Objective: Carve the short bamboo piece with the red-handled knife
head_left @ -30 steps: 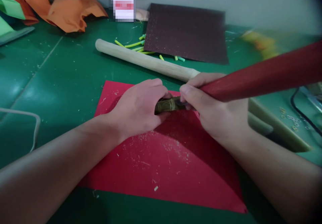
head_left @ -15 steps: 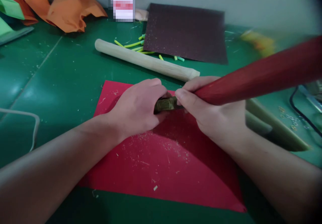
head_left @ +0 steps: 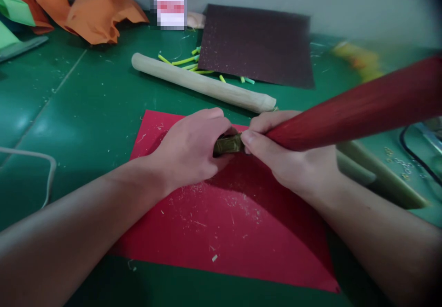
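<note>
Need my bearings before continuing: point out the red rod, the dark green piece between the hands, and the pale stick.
Red rod (head_left: 359, 110): head view, middle of its visible length.
Dark green piece (head_left: 227, 145): head view, its short uncovered stretch.
Pale stick (head_left: 203, 83): head view, middle of its shaft.
</note>
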`<state>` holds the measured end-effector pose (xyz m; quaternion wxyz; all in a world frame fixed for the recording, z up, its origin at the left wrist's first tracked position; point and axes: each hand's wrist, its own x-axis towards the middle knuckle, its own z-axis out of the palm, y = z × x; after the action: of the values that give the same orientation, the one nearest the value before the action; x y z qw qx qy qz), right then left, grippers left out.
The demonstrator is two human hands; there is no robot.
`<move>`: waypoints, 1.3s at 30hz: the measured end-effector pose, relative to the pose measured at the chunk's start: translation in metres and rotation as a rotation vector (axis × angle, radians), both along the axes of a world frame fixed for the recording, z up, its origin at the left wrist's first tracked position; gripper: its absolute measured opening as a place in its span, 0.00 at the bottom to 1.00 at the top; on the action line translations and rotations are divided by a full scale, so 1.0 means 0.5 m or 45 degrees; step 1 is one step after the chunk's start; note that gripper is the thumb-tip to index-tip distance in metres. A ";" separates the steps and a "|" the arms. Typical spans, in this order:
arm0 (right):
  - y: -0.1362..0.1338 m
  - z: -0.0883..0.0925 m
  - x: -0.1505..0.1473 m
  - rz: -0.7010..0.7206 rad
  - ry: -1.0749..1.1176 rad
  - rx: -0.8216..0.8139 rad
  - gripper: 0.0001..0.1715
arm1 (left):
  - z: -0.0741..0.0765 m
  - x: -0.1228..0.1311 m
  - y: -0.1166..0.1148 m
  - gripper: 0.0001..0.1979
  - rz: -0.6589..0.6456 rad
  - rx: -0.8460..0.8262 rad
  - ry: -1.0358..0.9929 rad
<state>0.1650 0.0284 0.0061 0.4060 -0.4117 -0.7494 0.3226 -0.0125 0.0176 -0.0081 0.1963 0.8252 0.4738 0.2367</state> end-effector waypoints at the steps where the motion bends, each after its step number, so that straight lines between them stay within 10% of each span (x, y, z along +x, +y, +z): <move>1: -0.001 -0.001 -0.001 -0.001 0.011 0.007 0.15 | -0.001 0.000 0.000 0.10 -0.002 0.002 0.001; 9: 0.001 -0.012 -0.002 -0.231 0.184 -0.023 0.10 | -0.006 0.001 0.000 0.05 -0.009 0.025 -0.004; 39: 0.004 0.005 0.009 0.079 -0.060 -0.028 0.15 | -0.002 0.002 0.002 0.10 0.005 0.003 0.010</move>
<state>0.1695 0.0302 0.0085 0.3735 -0.4002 -0.7677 0.3332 -0.0113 0.0184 -0.0090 0.1929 0.8253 0.4760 0.2345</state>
